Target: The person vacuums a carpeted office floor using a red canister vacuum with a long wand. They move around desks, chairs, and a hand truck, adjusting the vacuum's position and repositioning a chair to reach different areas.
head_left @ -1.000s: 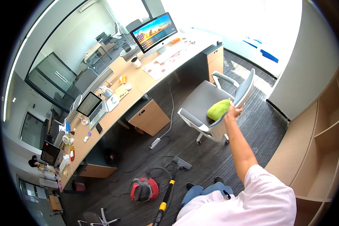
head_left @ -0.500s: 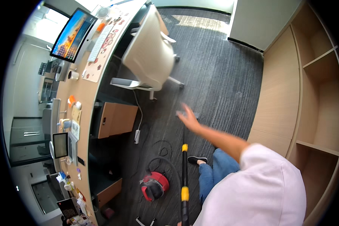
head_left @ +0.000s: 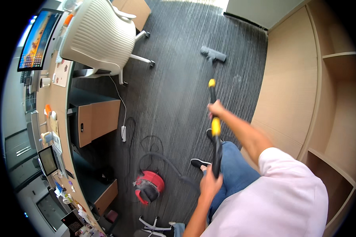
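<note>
A black vacuum cleaner wand with yellow joints slants up across the middle of the view. Its grey floor nozzle lies flat on the carpet at the far end. My right hand is closed round the tube between the yellow joints. Lower down, my left hand grips the black handle end. From the red and black vacuum canister on the floor to my left, a dark hose curves towards my left hand. Where it meets the wand is hidden.
Along the left runs a desk with monitors, and a pale office chair stands beside it. A white power strip and cords lie near the drawer cabinet. Wooden cabinets with open shelves line the right.
My right hand, stretched out with nothing in it before, now holds the wand. The wand and nozzle have swung forward, and the view has shifted. My left hand has come further into view.
</note>
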The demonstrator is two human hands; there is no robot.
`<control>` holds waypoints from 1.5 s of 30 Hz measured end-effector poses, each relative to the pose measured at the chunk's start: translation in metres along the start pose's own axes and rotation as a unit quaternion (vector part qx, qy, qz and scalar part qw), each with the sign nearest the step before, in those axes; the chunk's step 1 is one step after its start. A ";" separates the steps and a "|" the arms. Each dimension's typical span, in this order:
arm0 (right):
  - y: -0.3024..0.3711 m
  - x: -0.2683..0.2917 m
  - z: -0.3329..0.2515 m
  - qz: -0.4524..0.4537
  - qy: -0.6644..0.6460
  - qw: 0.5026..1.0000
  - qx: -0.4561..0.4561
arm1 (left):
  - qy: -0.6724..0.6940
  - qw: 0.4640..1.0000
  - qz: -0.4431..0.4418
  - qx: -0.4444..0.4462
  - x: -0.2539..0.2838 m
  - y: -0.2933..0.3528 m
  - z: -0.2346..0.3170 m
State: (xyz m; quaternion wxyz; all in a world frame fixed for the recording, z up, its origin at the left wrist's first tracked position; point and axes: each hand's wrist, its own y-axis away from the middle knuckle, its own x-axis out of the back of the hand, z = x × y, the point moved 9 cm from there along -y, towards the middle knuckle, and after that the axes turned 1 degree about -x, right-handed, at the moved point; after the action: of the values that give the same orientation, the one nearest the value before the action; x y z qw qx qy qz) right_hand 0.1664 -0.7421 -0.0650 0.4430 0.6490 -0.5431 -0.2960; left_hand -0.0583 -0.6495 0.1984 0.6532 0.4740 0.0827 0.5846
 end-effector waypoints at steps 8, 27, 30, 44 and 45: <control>0.273 -0.221 0.273 -0.238 0.079 0.938 -0.238 | 0.058 0.938 -0.014 0.342 0.011 0.320 -0.171; 0.136 -0.174 0.184 0.002 0.170 0.985 -0.012 | 0.046 0.983 -0.014 0.177 0.004 0.157 -0.221; 0.272 -0.281 0.359 -0.125 0.174 0.972 -0.101 | 0.053 0.969 -0.007 0.241 -0.006 0.348 -0.348; 0.190 -0.039 0.223 0.034 -0.114 0.992 0.042 | -0.076 0.987 -0.143 0.019 -0.051 0.176 -0.207; 0.161 0.007 0.195 0.060 -0.134 0.988 0.044 | -0.091 0.986 -0.140 -0.002 -0.070 0.131 -0.162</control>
State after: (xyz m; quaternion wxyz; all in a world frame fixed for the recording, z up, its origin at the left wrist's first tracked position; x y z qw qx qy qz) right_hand -0.0719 -0.8009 -0.0039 0.3543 0.5884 -0.6481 -0.3288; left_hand -0.2763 -0.6411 0.1738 0.7340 0.5077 0.0875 0.4425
